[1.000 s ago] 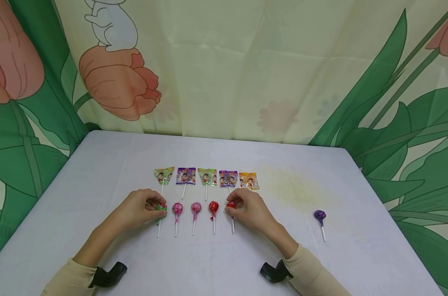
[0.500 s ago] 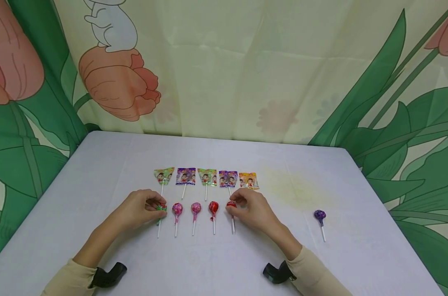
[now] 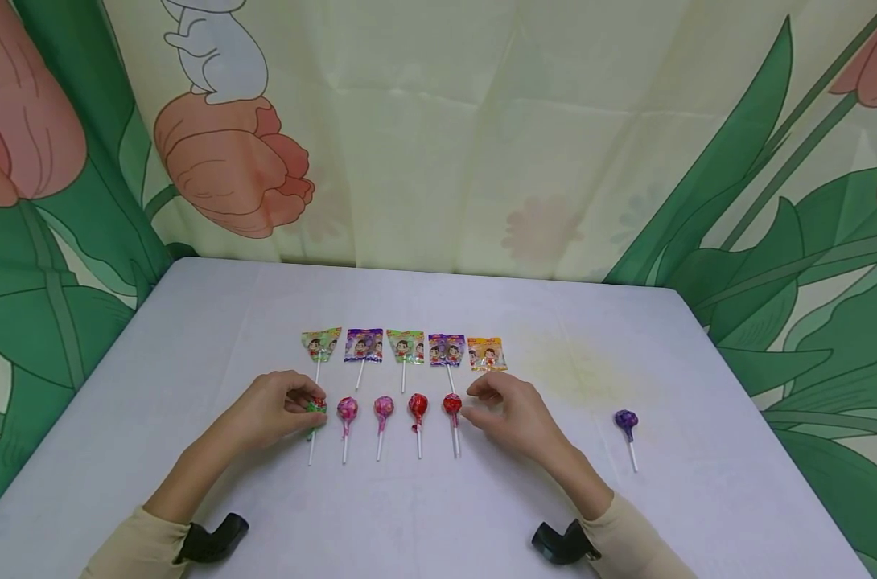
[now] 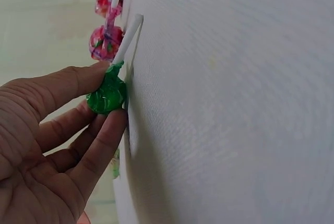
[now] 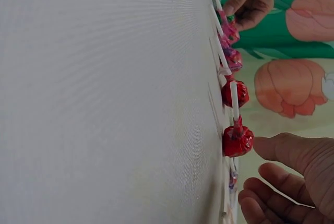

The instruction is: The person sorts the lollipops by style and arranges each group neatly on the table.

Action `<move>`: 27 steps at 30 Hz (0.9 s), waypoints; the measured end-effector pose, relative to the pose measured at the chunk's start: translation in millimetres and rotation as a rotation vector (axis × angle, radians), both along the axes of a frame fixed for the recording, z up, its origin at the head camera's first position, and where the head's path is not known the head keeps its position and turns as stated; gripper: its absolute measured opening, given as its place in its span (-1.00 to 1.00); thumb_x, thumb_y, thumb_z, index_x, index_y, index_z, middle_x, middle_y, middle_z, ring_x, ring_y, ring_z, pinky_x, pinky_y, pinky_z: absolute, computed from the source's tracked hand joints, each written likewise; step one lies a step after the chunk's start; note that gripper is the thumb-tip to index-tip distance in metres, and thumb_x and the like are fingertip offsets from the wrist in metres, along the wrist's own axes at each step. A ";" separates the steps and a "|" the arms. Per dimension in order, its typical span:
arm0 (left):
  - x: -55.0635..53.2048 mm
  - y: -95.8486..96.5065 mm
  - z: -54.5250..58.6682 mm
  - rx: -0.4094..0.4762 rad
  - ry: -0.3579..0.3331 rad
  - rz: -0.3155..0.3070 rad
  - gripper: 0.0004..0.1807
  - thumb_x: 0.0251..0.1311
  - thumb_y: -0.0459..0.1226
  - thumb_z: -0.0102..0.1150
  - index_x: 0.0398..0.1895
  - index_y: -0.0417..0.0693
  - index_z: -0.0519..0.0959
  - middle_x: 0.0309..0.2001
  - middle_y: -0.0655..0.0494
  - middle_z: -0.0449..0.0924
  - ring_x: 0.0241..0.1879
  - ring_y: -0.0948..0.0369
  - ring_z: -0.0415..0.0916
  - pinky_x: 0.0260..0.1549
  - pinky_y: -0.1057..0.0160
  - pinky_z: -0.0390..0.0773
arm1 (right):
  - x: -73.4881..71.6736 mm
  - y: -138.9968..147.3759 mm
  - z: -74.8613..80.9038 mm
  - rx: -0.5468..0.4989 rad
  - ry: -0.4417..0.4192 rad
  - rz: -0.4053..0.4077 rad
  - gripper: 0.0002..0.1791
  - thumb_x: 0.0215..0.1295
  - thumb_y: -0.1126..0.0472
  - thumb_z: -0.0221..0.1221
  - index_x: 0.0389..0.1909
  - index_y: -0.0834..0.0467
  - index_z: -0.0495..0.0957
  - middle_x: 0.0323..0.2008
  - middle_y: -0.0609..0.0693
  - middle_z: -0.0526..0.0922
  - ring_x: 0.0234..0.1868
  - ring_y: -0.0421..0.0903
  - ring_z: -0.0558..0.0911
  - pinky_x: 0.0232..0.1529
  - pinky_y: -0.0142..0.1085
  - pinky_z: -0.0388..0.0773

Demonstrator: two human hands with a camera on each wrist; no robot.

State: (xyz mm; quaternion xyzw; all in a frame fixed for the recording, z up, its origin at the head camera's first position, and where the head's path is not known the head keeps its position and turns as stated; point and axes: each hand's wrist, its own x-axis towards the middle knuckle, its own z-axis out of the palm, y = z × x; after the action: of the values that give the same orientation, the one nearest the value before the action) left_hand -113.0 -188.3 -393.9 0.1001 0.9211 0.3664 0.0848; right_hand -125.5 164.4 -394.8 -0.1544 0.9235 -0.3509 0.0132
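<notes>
At the left end of the near row, my left hand (image 3: 275, 408) pinches the round head of a green lollipop (image 4: 107, 96) between thumb and fingers, its stick pointing toward the near side. My right hand (image 3: 512, 412) is just right of a red lollipop (image 3: 451, 404) at the row's right end, thumb and fingers spread apart with nothing between them. In the right wrist view the thumb tip is close to that red head; I cannot tell if it touches. Between the hands lie a second red lollipop (image 3: 418, 406) and two pink lollipops, one (image 3: 384, 407) beside the other (image 3: 347, 409).
Behind is a row of flat-wrapped lollipops in green (image 3: 321, 344), purple (image 3: 364, 345) and orange (image 3: 487, 354) packets. A purple lollipop (image 3: 626, 420) lies alone on the right of the white-covered table (image 3: 409, 531). A printed curtain (image 3: 438, 145) hangs behind.
My right hand has let go of the red lollipop and drawn back to the right, leaving it lying in the row. My left hand has stayed in place on the green one.
</notes>
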 end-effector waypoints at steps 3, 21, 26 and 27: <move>0.4 0.5 0.8 -0.003 -0.005 0.005 -0.69 0.06 -0.32 0.55 -0.15 -0.22 0.70 -0.33 0.13 0.60 -0.31 0.20 0.49 -0.29 0.25 0.63 | 1.5 4.7 -0.4 -0.004 -0.002 -0.011 -0.79 0.16 0.24 0.46 -0.19 0.14 0.69 -0.26 -0.07 0.70 -0.20 -0.10 0.61 -0.07 -0.13 0.63; 1.4 -0.2 -2.7 -0.014 0.002 0.009 -0.72 0.06 -0.34 0.54 -0.17 -0.20 0.70 -0.34 0.13 0.59 -0.31 0.19 0.49 -0.29 0.27 0.63 | 4.6 27.3 -3.8 -0.005 -0.015 -0.039 -0.78 0.19 0.22 0.45 -0.17 0.14 0.68 -0.23 -0.07 0.71 -0.17 -0.12 0.65 -0.04 -0.13 0.64; 1.4 0.5 -3.1 -0.020 0.003 0.011 -0.71 0.06 -0.33 0.54 -0.16 -0.19 0.70 -0.34 0.13 0.59 -0.31 0.20 0.49 -0.28 0.27 0.63 | 5.8 34.5 -4.6 0.001 -0.007 -0.055 -0.77 0.19 0.22 0.46 -0.16 0.13 0.68 -0.22 -0.08 0.72 -0.17 -0.13 0.66 -0.04 -0.14 0.65; 1.4 0.8 -2.9 -0.020 0.003 0.013 -0.71 0.06 -0.33 0.54 -0.15 -0.19 0.70 -0.33 0.13 0.59 -0.31 0.19 0.49 -0.28 0.27 0.64 | 6.0 36.0 -4.5 0.003 -0.007 -0.059 -0.77 0.19 0.22 0.46 -0.15 0.13 0.68 -0.21 -0.08 0.72 -0.16 -0.13 0.66 -0.05 -0.14 0.65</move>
State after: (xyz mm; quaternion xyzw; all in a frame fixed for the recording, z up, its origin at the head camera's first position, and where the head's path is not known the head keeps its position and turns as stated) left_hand -111.6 -187.5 -396.8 0.0940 0.9256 0.3573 0.0821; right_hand -119.5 200.4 -399.3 -0.1259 0.9282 -0.3502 0.0061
